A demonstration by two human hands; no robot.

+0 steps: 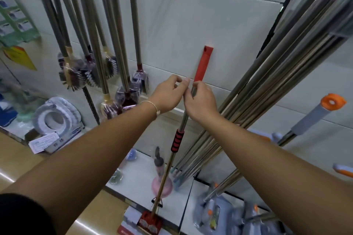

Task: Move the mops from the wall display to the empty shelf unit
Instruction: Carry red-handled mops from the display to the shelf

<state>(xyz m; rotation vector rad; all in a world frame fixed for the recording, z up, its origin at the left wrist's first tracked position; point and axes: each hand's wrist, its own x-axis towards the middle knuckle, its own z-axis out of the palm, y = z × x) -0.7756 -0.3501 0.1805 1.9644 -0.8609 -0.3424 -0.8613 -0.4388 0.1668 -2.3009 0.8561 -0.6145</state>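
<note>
Head view: mops (267, 82) against tiled wall (181, 15)

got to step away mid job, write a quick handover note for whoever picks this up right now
Right hand: grips the steel shaft of the red-handled mop, just under its red top grip.
Left hand: fingertips curled at the same spot; whether it holds is unclear.
Mop: near upright by the wall, head low.
Others: a bundle of poles leans at right; hanging poles at left.
Done: nothing seen placed; shelf unit out of view.
Left: carry this mop over, then the rest.
</note>
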